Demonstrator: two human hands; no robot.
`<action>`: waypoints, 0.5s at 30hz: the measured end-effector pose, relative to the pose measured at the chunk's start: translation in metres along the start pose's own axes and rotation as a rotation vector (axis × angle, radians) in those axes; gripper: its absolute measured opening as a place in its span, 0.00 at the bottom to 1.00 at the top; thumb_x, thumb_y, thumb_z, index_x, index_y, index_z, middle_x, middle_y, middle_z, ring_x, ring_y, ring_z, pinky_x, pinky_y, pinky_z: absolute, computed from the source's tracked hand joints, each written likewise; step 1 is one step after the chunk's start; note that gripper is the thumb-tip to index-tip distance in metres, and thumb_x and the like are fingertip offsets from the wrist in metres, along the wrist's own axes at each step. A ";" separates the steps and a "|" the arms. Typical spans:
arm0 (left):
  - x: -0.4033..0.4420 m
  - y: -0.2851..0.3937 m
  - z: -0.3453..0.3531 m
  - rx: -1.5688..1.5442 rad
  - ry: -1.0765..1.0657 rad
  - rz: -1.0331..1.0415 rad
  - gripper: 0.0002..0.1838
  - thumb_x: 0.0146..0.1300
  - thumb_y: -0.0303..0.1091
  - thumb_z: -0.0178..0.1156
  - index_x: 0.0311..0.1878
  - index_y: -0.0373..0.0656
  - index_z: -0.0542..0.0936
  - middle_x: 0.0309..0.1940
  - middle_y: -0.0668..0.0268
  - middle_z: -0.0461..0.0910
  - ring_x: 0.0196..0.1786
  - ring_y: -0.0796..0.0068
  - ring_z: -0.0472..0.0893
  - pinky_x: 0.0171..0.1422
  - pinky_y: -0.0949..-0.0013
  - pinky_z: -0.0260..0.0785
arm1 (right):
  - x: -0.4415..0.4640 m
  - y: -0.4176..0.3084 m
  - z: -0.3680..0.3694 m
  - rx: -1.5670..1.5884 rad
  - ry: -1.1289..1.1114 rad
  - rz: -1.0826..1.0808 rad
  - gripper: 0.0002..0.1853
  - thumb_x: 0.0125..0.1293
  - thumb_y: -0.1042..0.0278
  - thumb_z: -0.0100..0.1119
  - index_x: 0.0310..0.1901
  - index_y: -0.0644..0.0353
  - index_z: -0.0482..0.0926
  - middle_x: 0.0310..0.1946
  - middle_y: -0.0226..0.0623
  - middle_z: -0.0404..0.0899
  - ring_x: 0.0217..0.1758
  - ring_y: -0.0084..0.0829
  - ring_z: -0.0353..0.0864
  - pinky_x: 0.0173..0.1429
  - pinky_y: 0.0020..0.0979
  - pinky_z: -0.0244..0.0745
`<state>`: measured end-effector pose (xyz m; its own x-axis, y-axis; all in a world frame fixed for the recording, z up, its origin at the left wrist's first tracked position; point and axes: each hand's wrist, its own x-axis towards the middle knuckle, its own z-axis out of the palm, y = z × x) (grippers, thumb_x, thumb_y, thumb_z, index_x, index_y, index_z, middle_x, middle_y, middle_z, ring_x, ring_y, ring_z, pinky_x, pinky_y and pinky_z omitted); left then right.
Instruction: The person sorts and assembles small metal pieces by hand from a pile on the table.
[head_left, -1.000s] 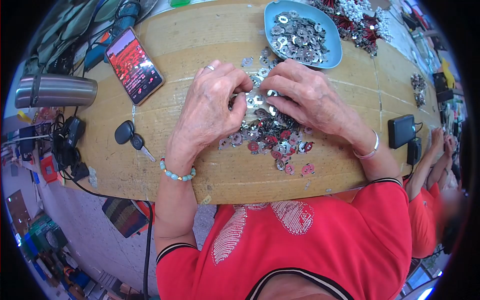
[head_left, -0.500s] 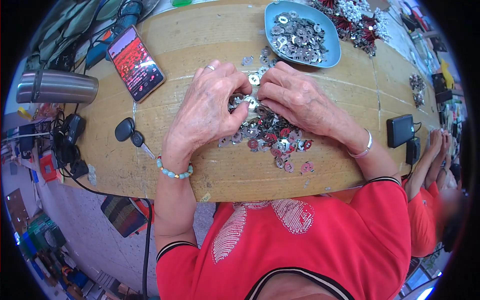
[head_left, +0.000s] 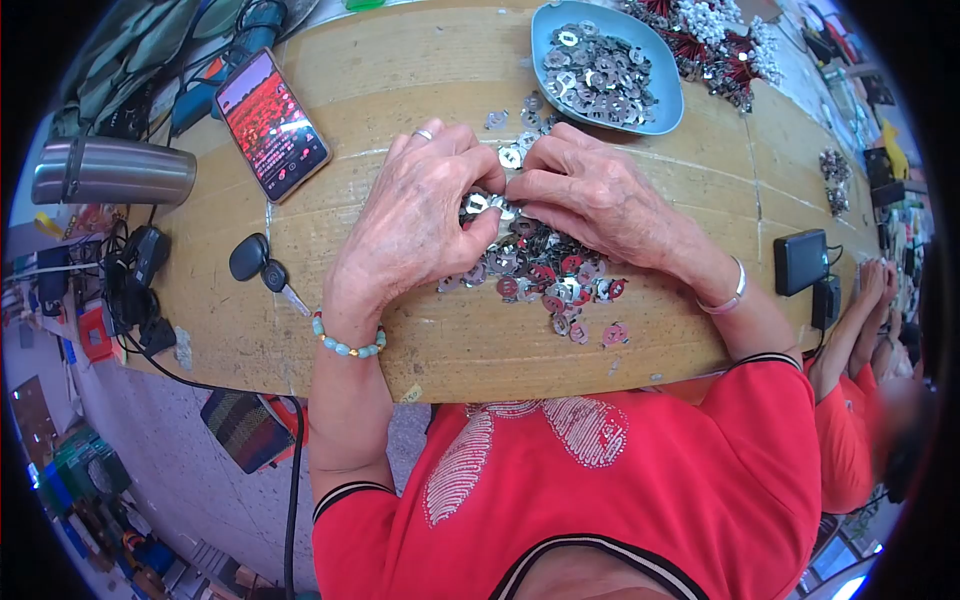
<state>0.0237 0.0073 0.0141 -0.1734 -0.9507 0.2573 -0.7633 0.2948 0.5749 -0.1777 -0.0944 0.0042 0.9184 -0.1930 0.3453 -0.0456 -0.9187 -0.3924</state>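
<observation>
Small silver metal discs with cut-out centres lie in a loose pile [head_left: 540,262] on the table, a few of them showing red. Above the pile's upper left part, my left hand [head_left: 415,215] is closed, its thumb and fingers pinching a shiny metal disc [head_left: 480,203]. The fingers of my right hand [head_left: 600,195] are pressed together and meet the same disc from the right; their tips are partly hidden. More discs [head_left: 510,157] lie just beyond my fingertips. A blue bowl [head_left: 672,105] at the back holds many like them.
To the left are a phone [head_left: 272,125] with its screen lit, a steel flask [head_left: 130,172], and a key with a black fob [head_left: 249,258]. A black box [head_left: 800,262] sits at the right edge. Red and white beaded bunches [head_left: 735,55] lie behind. Another person's hands [head_left: 875,285] show far right.
My right fingertips have shifted slightly left, closer to my left hand. The disc between my left thumb and fingers shows more clearly. Everything else stays in place.
</observation>
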 end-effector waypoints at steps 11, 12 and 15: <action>0.000 -0.004 0.002 -0.016 0.003 0.027 0.06 0.50 0.27 0.64 0.33 0.41 0.80 0.32 0.62 0.76 0.43 0.59 0.76 0.51 0.58 0.65 | 0.000 0.001 0.003 0.007 0.047 -0.036 0.08 0.59 0.71 0.67 0.39 0.59 0.79 0.34 0.37 0.73 0.40 0.40 0.75 0.45 0.40 0.74; 0.001 -0.005 0.002 -0.020 -0.002 0.035 0.06 0.51 0.27 0.64 0.33 0.41 0.80 0.32 0.62 0.76 0.42 0.59 0.76 0.51 0.58 0.65 | 0.000 0.001 0.003 0.022 0.055 -0.030 0.08 0.59 0.72 0.67 0.39 0.59 0.79 0.34 0.37 0.73 0.41 0.41 0.75 0.45 0.40 0.74; 0.001 -0.008 0.003 -0.035 0.000 0.053 0.06 0.52 0.26 0.64 0.34 0.41 0.80 0.31 0.62 0.77 0.42 0.59 0.76 0.50 0.58 0.64 | 0.000 0.003 0.001 0.094 0.040 0.012 0.07 0.60 0.73 0.66 0.39 0.60 0.79 0.35 0.39 0.74 0.42 0.42 0.75 0.47 0.40 0.74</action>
<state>0.0275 0.0034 0.0070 -0.2132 -0.9334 0.2885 -0.7306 0.3484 0.5873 -0.1777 -0.0967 0.0020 0.9015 -0.2188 0.3734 -0.0171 -0.8801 -0.4745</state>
